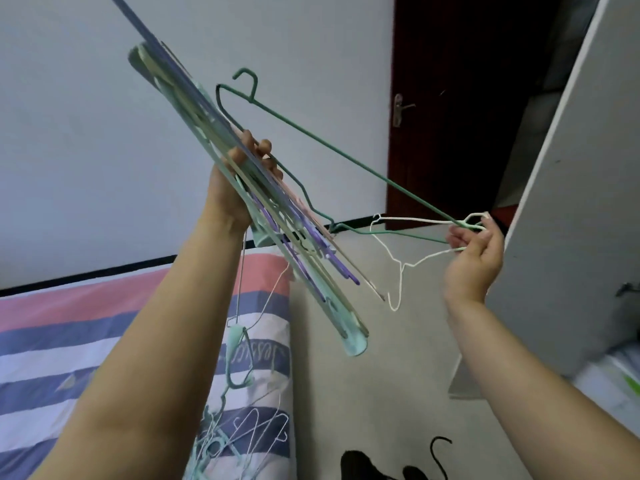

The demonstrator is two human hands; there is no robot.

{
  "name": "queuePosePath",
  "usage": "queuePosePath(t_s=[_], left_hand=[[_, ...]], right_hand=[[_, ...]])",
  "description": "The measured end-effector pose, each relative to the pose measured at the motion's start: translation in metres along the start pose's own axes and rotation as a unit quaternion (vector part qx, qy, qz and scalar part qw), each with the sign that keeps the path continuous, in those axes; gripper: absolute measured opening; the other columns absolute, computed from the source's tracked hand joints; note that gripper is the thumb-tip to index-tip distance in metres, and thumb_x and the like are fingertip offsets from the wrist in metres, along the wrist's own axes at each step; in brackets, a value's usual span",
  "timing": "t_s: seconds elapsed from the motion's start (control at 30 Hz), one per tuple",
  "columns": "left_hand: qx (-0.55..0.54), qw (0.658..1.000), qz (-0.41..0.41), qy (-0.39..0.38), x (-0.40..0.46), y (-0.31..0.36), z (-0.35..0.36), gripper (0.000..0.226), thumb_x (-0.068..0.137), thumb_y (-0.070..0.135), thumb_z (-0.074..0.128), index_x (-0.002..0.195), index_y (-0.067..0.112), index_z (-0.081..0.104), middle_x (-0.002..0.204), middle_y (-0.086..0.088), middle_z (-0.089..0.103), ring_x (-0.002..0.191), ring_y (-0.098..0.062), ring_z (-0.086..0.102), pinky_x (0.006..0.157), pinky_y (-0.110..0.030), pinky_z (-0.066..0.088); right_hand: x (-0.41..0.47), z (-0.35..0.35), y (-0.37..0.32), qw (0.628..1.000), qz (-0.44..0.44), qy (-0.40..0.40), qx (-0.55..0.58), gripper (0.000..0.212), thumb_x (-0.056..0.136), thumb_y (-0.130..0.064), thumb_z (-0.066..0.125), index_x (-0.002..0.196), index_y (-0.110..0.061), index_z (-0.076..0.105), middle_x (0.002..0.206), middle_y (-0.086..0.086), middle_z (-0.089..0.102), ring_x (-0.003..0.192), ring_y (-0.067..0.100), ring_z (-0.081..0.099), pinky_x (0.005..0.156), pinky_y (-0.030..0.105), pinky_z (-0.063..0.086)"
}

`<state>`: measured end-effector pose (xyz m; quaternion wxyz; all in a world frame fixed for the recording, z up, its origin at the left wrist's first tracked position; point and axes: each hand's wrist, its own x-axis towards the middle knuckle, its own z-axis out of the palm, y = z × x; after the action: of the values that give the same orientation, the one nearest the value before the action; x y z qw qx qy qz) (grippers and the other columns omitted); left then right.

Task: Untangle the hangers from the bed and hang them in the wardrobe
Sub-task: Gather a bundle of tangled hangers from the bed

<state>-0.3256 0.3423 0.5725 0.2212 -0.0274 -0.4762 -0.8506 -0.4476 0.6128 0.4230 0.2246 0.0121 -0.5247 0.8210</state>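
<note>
My left hand (239, 181) is raised and grips a thick bundle of hangers (194, 133), mint green, purple and pink, slanting from upper left down to lower right. A dark green wire hanger (322, 143) sticks out of the bundle toward the right. My right hand (474, 251) pinches the far corner of that green hanger together with a white wire hanger (398, 268) that dangles below it. More tangled hangers (239, 420), mint and white, hang from the bundle down onto the striped bed (104, 341).
The white wardrobe door (571, 202) stands open at the right, close to my right hand. A dark red room door (450, 116) is behind it. A black hanger (440, 459) lies on the grey floor (381, 375) near my feet.
</note>
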Motion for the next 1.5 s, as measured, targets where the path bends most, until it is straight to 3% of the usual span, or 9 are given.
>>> queuePosePath(t_s=[0.1, 0.2, 0.57, 0.8, 0.9, 1.1, 1.27, 1.43, 1.5], left_hand=[[-0.005, 1.0, -0.016, 0.003, 0.005, -0.025, 0.032, 0.013, 0.088, 0.014, 0.059, 0.077, 0.018, 0.052, 0.076, -0.002, 0.053, 0.06, -0.018, 0.052, 0.058, -0.03, 0.047], [-0.002, 1.0, -0.014, -0.013, 0.01, -0.054, 0.063, 0.051, 0.098, 0.017, 0.028, 0.06, 0.022, 0.061, 0.077, -0.001, 0.054, 0.054, -0.016, 0.054, 0.055, -0.027, 0.048], [0.002, 0.999, -0.032, -0.024, 0.017, -0.11, 0.121, 0.026, 0.1, 0.025, 0.037, 0.077, 0.016, 0.044, 0.069, 0.003, 0.064, 0.054, -0.013, 0.059, 0.056, -0.027, 0.051], [0.034, 0.999, 0.004, 0.014, -0.031, -0.096, 0.067, 0.018, 0.089, 0.017, 0.051, 0.072, 0.017, 0.053, 0.074, 0.003, 0.065, 0.059, -0.012, 0.061, 0.058, -0.028, 0.053], [0.072, 0.993, -0.001, 0.09, -0.058, -0.08, 0.031, 0.015, 0.091, 0.018, 0.048, 0.077, 0.019, 0.043, 0.073, 0.004, 0.063, 0.059, -0.011, 0.056, 0.059, -0.027, 0.05], [0.24, 0.941, -0.039, 0.233, -0.117, -0.041, -0.048, 0.027, 0.09, 0.023, 0.053, 0.064, 0.024, 0.063, 0.075, 0.002, 0.058, 0.056, -0.014, 0.055, 0.061, -0.03, 0.046], [0.182, 0.938, -0.006, 0.294, -0.164, 0.005, -0.11, 0.026, 0.099, 0.019, 0.046, 0.074, 0.019, 0.056, 0.069, 0.005, 0.058, 0.053, -0.009, 0.053, 0.054, -0.024, 0.049], [0.157, 0.96, 0.069, 0.223, -0.206, 0.061, -0.137, 0.027, 0.062, 0.034, 0.085, 0.061, 0.023, 0.061, 0.076, 0.006, 0.058, 0.058, -0.007, 0.056, 0.059, -0.023, 0.046], [0.146, 0.955, 0.11, 0.233, -0.214, 0.083, -0.143, 0.023, 0.082, 0.022, 0.068, 0.064, 0.024, 0.055, 0.078, 0.006, 0.054, 0.059, -0.007, 0.052, 0.061, -0.023, 0.045]], right_hand=[[0.025, -0.03, -0.004, 1.0, -0.001, 0.029, -0.011, 0.035, 0.104, -0.014, 0.026, 0.13, -0.005, 0.046, 0.092, 0.021, 0.063, 0.076, 0.019, 0.063, 0.072, 0.022, 0.051], [0.05, -0.061, -0.009, 0.999, 0.009, 0.043, -0.02, 0.035, 0.104, -0.015, 0.026, 0.131, -0.004, 0.046, 0.089, 0.019, 0.064, 0.075, 0.019, 0.063, 0.075, 0.026, 0.051], [0.12, -0.12, -0.008, 0.999, 0.044, 0.016, -0.023, 0.033, 0.102, -0.013, 0.027, 0.127, -0.007, 0.048, 0.081, 0.005, 0.065, 0.072, 0.009, 0.066, 0.071, 0.021, 0.053], [0.083, -0.103, 0.026, 0.978, 0.151, -0.132, -0.06, 0.026, 0.102, -0.015, 0.026, 0.112, -0.018, 0.05, 0.08, 0.006, 0.067, 0.062, 0.008, 0.064, 0.067, 0.021, 0.052], [0.049, -0.079, 0.032, 0.964, 0.167, -0.196, -0.067, 0.027, 0.101, -0.015, 0.026, 0.109, -0.019, 0.052, 0.079, 0.004, 0.068, 0.059, 0.009, 0.064, 0.06, 0.019, 0.052], [-0.022, -0.029, 0.043, 0.928, 0.181, -0.304, -0.116, 0.026, 0.103, -0.02, 0.027, 0.113, -0.022, 0.051, 0.087, 0.004, 0.07, 0.059, 0.011, 0.062, 0.06, 0.018, 0.051], [-0.088, 0.007, 0.06, 0.901, 0.167, -0.37, -0.151, 0.024, 0.103, -0.02, 0.028, 0.111, -0.022, 0.051, 0.088, 0.002, 0.069, 0.059, 0.01, 0.06, 0.065, 0.022, 0.049], [-0.147, 0.043, 0.065, 0.915, 0.141, -0.359, -0.115, 0.023, 0.102, -0.017, 0.028, 0.111, -0.023, 0.049, 0.089, 0.003, 0.069, 0.057, 0.011, 0.057, 0.063, 0.025, 0.048], [-0.164, 0.059, 0.062, 0.927, 0.132, -0.344, -0.076, 0.023, 0.102, -0.016, 0.027, 0.112, -0.022, 0.047, 0.088, 0.002, 0.069, 0.056, 0.01, 0.059, 0.061, 0.02, 0.05]])
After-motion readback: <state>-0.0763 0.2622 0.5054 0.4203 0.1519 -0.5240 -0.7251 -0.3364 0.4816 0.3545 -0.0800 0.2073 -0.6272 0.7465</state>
